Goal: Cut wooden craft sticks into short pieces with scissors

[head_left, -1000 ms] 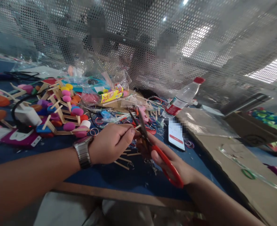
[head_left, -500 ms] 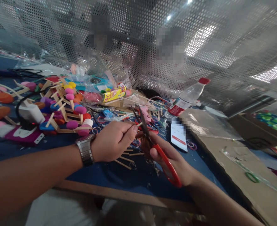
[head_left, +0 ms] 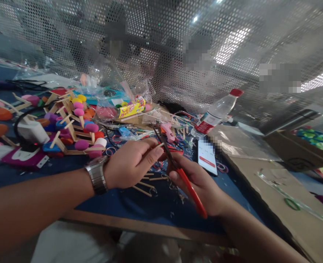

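My left hand point(head_left: 132, 162), with a metal watch point(head_left: 97, 175) at the wrist, pinches a thin pale stick point(head_left: 160, 145) whose tip pokes out past the thumb. In my right hand point(head_left: 195, 179) is a pair of scissors point(head_left: 187, 186) with red handles. Their dark blades point up and away, right beside the stick's tip; whether they touch it I cannot make out. Below the hands, several short cut sticks point(head_left: 142, 190) lie on the blue tabletop point(head_left: 139, 208).
At left, small wooden-stick constructions point(head_left: 70, 126) with coloured foam pieces crowd a purple power strip point(head_left: 26, 157). Behind the hands lies a pink glue gun point(head_left: 168, 131). A plastic bottle point(head_left: 213, 115) and a phone point(head_left: 206, 157) are to the right, near flat cardboard point(head_left: 249, 171). Perforated metal mesh point(head_left: 156, 44) stands behind.
The scissors have closed somewhat, their blades and handles nearer together around the stick's tip. Both hands stay in nearly the same place, and the view has shifted slightly.
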Demonstrator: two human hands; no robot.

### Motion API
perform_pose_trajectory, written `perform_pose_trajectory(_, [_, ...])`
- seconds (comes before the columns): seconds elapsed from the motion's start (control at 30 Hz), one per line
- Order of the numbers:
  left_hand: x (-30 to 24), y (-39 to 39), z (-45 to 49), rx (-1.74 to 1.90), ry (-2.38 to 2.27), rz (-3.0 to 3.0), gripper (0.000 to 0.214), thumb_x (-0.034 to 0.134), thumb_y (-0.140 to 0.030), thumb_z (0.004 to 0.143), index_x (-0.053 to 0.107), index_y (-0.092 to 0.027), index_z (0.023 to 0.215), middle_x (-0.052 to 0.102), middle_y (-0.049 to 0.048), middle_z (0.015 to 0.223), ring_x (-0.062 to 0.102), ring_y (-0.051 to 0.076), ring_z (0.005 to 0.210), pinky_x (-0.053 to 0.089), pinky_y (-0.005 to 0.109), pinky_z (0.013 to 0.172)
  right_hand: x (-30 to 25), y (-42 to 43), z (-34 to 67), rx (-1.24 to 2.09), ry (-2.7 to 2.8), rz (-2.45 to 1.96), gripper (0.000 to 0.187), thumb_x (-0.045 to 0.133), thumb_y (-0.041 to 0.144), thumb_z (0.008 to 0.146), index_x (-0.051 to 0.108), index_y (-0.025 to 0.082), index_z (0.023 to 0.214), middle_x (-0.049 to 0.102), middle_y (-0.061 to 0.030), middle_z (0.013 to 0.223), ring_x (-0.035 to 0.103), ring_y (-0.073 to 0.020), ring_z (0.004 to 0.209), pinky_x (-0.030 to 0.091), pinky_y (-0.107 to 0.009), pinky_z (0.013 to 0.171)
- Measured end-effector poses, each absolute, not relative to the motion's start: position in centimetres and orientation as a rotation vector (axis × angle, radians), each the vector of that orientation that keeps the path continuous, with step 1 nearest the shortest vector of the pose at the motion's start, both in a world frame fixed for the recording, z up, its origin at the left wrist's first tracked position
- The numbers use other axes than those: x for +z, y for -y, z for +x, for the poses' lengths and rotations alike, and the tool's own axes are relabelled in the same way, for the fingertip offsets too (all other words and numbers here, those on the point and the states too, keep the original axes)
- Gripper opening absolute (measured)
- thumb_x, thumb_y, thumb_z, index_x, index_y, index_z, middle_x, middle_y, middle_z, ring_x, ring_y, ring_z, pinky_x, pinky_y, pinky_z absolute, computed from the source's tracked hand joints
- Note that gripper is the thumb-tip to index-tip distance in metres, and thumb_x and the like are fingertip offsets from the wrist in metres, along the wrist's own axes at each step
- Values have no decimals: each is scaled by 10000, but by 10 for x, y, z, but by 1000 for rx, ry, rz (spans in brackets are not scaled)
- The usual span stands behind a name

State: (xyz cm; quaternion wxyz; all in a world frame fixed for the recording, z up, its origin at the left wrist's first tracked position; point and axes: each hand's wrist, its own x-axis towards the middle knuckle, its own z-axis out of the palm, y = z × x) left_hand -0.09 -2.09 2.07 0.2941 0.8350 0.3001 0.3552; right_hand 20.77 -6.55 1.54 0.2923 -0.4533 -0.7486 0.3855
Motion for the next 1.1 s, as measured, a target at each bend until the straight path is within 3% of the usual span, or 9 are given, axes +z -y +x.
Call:
perform_pose_trajectory(0.1, [20,22,-1,880,-823,2250,331,339,-337,1021,582,-160,883,641,39,809,565,155,718,392,270,653,16,65,208,970,2062,-1238,464,516,482,949,529,182,1303,477,9,740,397,-134,628,380,-240,539])
perform_pose_trajectory(0.3, [19,20,-1,829,-742,2247,354,332,-314,1030,626,-159,910,655,27,831,567,147,757,413,267,707,18,66,211,888,2159,-1265,523,549,439,918,479,172,1362,508,16,729,437,-139,596,388,-258,552])
perform_pose_trajectory(0.4, [18,18,-2,808,-682,2245,362,338,-308,1026,624,-161,860,636,16,790,533,137,713,408,263,681,21,66,209,834,2211,-1220,538,570,439,895,480,178,1357,617,-42,871,574,-201,753,465,-311,691])
perform_pose_trajectory(0.5, [16,17,-3,786,-644,2253,359,343,-289,1017,589,-155,792,569,5,702,475,127,643,383,259,629,22,68,205,825,2199,-1229,503,585,439,885,497,179,1307,659,-85,1000,618,-250,895,477,-353,788])
perform_pose_trajectory(0.67, [15,17,-4,794,-566,2227,342,335,-279,1018,560,-161,789,513,-13,672,437,116,615,364,247,609,22,69,203,782,2200,-1238,379,586,363,904,508,190,1233,675,-63,959,590,-198,786,455,-303,714])
perform_pose_trajectory(0.87, [14,15,-4,768,-564,2239,319,350,-264,1012,575,-164,811,582,6,731,484,127,658,402,252,645,21,69,203,678,2276,-1338,243,538,211,870,471,201,1103,661,-61,906,582,-191,714,421,-293,651])
perform_pose_trajectory(1.0, [14,16,-3,760,-505,2233,311,356,-253,1015,598,-161,844,596,12,765,497,120,666,423,240,658,20,71,202,575,2336,-1416,222,481,125,805,434,207,1006,622,-37,777,525,-173,584,345,-272,560])
perform_pose_trajectory(1.1, [14,16,-2,734,-484,2230,326,347,-268,1021,598,-158,845,574,11,765,483,118,660,423,233,647,21,72,202,517,2359,-1447,218,461,104,785,412,214,966,616,-44,762,556,-193,620,329,-269,561])
